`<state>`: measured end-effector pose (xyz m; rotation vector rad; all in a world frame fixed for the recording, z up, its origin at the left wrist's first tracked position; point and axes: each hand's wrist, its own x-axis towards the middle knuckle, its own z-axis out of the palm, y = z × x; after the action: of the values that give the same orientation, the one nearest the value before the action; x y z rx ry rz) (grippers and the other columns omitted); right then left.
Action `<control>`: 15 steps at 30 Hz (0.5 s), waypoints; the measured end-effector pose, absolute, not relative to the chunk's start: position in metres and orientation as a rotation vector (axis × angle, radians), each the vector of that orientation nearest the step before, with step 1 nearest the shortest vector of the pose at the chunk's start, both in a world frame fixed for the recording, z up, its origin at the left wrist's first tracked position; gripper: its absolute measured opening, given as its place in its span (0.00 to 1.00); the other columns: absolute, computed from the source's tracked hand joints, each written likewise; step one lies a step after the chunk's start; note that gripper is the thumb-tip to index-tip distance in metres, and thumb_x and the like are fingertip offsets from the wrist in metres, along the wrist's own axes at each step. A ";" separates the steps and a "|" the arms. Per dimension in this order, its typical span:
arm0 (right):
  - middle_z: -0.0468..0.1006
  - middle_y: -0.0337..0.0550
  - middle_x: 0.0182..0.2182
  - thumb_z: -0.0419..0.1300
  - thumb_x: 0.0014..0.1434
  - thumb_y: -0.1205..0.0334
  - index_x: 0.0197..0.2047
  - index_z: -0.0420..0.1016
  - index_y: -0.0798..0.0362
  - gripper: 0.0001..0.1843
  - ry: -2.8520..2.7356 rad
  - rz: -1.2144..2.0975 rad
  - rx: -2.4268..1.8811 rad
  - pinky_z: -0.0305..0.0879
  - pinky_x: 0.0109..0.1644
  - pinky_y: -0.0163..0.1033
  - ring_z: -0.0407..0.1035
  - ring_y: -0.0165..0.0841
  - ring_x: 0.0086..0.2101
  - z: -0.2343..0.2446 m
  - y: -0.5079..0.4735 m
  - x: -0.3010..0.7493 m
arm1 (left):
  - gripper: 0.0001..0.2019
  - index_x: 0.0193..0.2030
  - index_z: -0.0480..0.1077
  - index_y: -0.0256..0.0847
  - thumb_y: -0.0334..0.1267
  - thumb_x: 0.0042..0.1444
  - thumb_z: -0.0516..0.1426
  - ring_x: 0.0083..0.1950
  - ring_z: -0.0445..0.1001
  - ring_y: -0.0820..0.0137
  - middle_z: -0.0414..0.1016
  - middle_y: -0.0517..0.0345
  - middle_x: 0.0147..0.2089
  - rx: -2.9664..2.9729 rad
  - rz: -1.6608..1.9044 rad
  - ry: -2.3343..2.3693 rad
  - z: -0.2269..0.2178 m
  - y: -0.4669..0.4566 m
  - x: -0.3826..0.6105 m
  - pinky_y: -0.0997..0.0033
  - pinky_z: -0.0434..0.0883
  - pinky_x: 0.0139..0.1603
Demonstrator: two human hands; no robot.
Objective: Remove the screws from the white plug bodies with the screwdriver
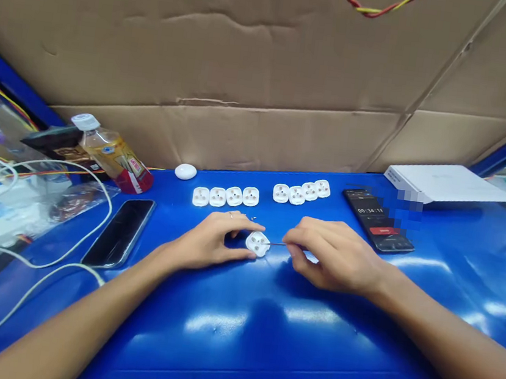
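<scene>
My left hand [215, 240] grips a small white plastic piece [258, 245] between thumb and forefinger, low over the blue table. Its face shows a few metal contacts in round recesses, like a plug or socket part. Pinched in my right hand [335, 255] is a thin dark metal rod [276, 244], perhaps a screwdriver shaft. The rod points left and its tip reaches the white piece's face; its other end is hidden in my fingers. A tiny dark bit [254, 218] lies just behind my left hand.
Behind my hands sit a left row of similar white pieces [217, 197] and a right row [297, 195], several in each. A white oval object [185, 172], a bottle [116, 154], a phone [119, 233] and cables [45, 284] lie left. Another phone [376, 220] and a white box [447, 184] stand right.
</scene>
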<state>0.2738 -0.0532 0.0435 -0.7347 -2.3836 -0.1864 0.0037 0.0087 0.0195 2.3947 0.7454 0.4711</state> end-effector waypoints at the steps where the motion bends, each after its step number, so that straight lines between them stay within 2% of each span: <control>1: 0.78 0.41 0.30 0.53 0.69 0.70 0.42 0.73 0.54 0.08 -2.394 -0.175 -0.731 0.62 0.30 0.37 0.69 0.31 0.29 0.043 -0.053 0.274 | 0.23 0.61 0.76 0.44 0.49 0.62 0.67 0.40 0.73 0.68 0.80 0.55 0.44 2.399 0.470 0.754 0.019 0.009 0.004 0.70 0.69 0.43; 7: 0.79 0.43 0.32 0.54 0.69 0.70 0.43 0.74 0.54 0.07 -2.428 -0.102 -0.741 0.63 0.32 0.37 0.71 0.33 0.31 0.041 -0.054 0.274 | 0.22 0.59 0.77 0.43 0.50 0.63 0.66 0.41 0.75 0.67 0.81 0.53 0.47 2.405 0.470 0.783 0.020 0.008 0.005 0.68 0.71 0.45; 15: 0.79 0.42 0.32 0.54 0.70 0.68 0.43 0.74 0.55 0.08 -2.449 -0.053 -0.748 0.63 0.32 0.38 0.71 0.33 0.31 0.041 -0.053 0.275 | 0.21 0.58 0.77 0.42 0.50 0.63 0.65 0.38 0.73 0.69 0.80 0.55 0.43 2.403 0.469 0.780 0.021 0.007 0.006 0.70 0.70 0.42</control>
<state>0.2752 -0.0535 0.0405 -0.7480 -2.4495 -0.0535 0.0060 0.0074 0.0213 2.4033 0.7797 0.4686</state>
